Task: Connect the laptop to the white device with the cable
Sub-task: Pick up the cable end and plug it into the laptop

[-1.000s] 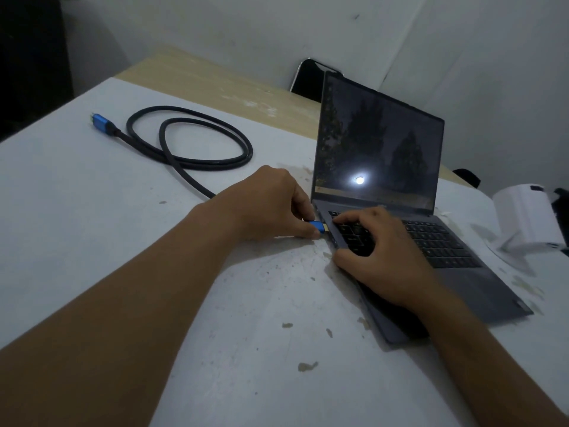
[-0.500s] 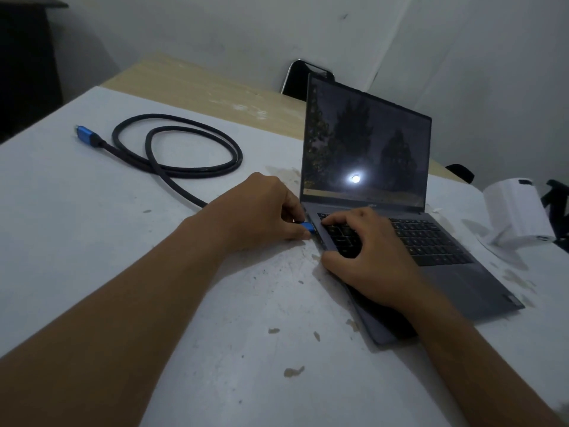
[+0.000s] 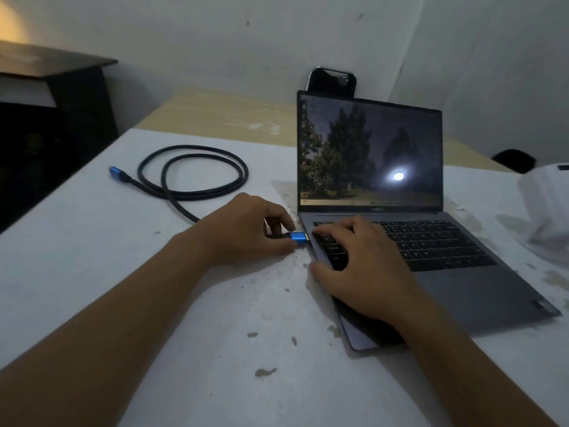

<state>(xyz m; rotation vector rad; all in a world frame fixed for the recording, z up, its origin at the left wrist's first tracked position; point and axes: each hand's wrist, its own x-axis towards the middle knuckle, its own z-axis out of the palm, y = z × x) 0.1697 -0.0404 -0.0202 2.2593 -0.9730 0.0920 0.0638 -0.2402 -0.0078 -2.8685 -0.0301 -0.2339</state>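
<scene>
Here, the blue plug [image 3: 298, 237] of the cable [image 3: 197, 177] is pinched between the thumb and curled fingers of the left hand [image 3: 246, 229], right at the left edge of the laptop [image 3: 431, 251]; whether the plug is fully seated in the port cannot be told. The right hand [image 3: 360, 272] is laid flat on the left part of the laptop's keyboard, fingers spread and released, with nothing grasped and the thumb at the laptop's left edge. From the plug, the black cable is led away left of the laptop into a loose coil on the white table [image 3: 92, 257], ended by a second blue plug [image 3: 116, 173] lying free. The white device [image 3: 545, 211] is seen right of the laptop, at the frame's edge, apart from it. A dark phone [image 3: 332, 81] is propped behind the laptop's screen.
</scene>
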